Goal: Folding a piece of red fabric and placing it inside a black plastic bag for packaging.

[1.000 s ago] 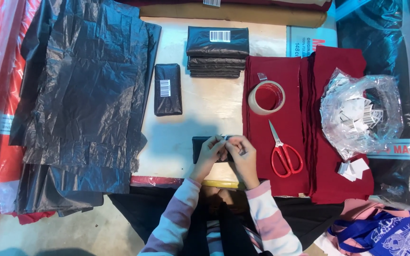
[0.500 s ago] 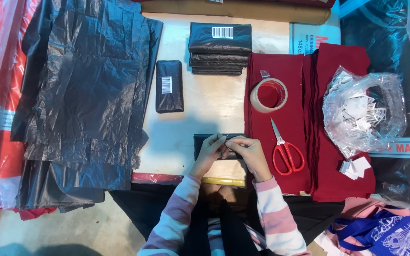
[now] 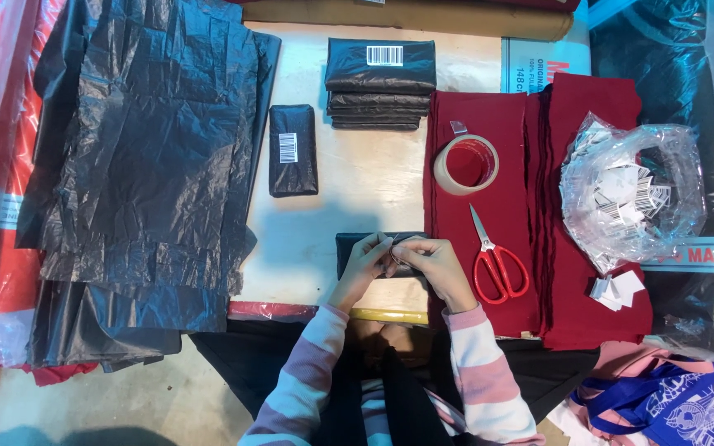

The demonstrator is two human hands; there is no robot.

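Small flat black plastic-wrapped packet (image 3: 353,248) lies on the pale tabletop (image 3: 373,182), right under both hands at the near edge. Left hand (image 3: 363,268) and right hand (image 3: 433,266) meet over it, fingertips pinched together on something tiny and pale, prob. a sticker; can't tell for sure. Just right of the right hand: red-handled scissors (image 3: 496,263) and a tape roll (image 3: 465,164) on folded dark-red cloth (image 3: 473,116), within easy reach. Farther right, clear bag of white printed labels (image 3: 630,194). Ahead, stacked black packets (image 3: 380,83). Left: loose black plastic sheets (image 3: 142,149).
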